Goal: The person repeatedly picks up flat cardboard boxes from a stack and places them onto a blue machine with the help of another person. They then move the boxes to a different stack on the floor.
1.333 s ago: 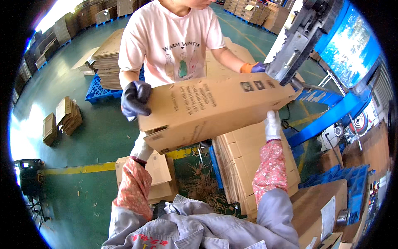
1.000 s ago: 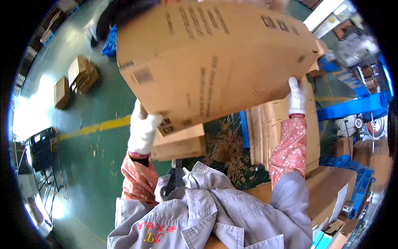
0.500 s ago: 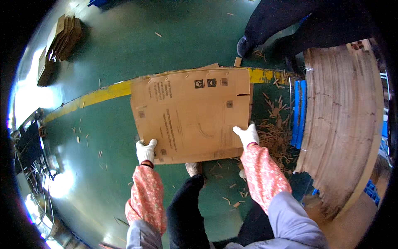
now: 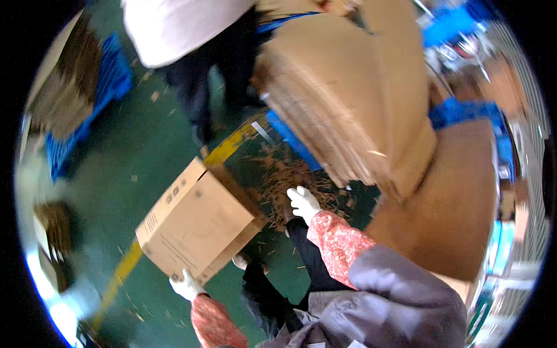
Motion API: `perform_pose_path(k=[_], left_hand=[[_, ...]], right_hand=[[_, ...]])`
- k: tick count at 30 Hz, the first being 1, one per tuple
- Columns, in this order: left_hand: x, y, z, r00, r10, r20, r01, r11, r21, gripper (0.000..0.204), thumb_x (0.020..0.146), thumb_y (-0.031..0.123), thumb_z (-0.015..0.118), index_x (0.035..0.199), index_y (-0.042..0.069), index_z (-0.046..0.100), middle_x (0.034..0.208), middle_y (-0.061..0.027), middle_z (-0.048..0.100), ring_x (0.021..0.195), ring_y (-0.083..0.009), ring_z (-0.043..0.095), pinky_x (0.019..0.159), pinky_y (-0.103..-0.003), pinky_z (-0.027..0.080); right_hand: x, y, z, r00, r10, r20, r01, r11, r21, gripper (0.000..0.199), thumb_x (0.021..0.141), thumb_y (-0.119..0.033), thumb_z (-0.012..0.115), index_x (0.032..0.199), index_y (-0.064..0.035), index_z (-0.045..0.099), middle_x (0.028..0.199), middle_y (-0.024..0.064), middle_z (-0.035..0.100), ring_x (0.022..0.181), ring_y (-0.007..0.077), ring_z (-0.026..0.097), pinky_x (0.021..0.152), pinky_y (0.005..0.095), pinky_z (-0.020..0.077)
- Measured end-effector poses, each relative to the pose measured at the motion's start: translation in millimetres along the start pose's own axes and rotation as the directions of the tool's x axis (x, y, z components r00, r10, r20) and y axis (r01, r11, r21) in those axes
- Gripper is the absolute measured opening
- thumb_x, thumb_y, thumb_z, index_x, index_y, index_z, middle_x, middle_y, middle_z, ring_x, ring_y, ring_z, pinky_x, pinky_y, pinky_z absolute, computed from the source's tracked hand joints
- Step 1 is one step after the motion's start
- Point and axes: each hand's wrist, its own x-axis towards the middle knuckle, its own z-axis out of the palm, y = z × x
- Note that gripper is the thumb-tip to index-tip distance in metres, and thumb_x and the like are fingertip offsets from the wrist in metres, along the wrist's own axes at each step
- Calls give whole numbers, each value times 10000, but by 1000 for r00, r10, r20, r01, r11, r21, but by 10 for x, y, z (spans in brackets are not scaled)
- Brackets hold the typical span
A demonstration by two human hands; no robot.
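Note:
A flattened cardboard box (image 4: 200, 217) with dark printing lies ahead of me at knee level, more flat cardboard showing beneath its right edge. My left hand (image 4: 187, 285), in a white glove, grips its near-left corner, the thumb on top and the other fingers mostly hidden. Off the cardboard, my white-gloved right hand (image 4: 303, 203) is held out over strips of cardboard scrap (image 4: 284, 177); its fingers are partly spread and nothing shows in them.
A tall stack of cardboard sheets (image 4: 342, 87) stands on a blue pallet (image 4: 293, 139) at the far right. Another person (image 4: 214, 69) stands beyond. More cardboard (image 4: 69, 87) is piled at the far left by a blue pallet (image 4: 93, 110). A yellow line (image 4: 122, 272) crosses the green floor.
The view has swung right, toward the tall stack. My right hand has let go of the flattened box and moved away to the right; my left hand stays at its near-left corner.

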Motion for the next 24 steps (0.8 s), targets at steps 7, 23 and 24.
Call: perform_pose_path(k=[7, 23, 24], left_hand=[[-1810, 1767, 394, 863, 359, 356, -431, 890, 148, 709, 856, 182, 753, 1439, -78, 444, 1445, -268, 504, 1334, -368, 497, 1135, -449, 391], [-4275, 4540, 2084, -308, 667, 679, -950, -183, -252, 693, 737, 156, 771, 1365, 31, 506, 1294, -181, 585, 1175, -370, 581, 986, -433, 493], [-4258, 4721, 2038, -295, 745, 599, -948, -152, -278, 596, 761, 157, 770, 1313, 41, 577, 1204, -170, 655, 1091, -369, 644, 928, -429, 533]], right_hand=[[-1061, -930, -1770, 955, -103, -279, 297, 385, 874, 654, 845, -793, 577, 1101, -211, 422, 898, -4, 401, 730, 176, 381, 725, 400, 371], [-2031, -3039, -1415, 855, -516, 51, 512, 825, -239, 387, 916, -361, 675, 1064, -6, 728, 953, 144, 752, 894, 285, 724, 813, 387, 545], [-2184, -3254, -1428, 812, -571, 121, 575, 747, -334, 398, 936, -384, 647, 1040, -8, 730, 931, 164, 751, 895, 299, 724, 815, 396, 544]])
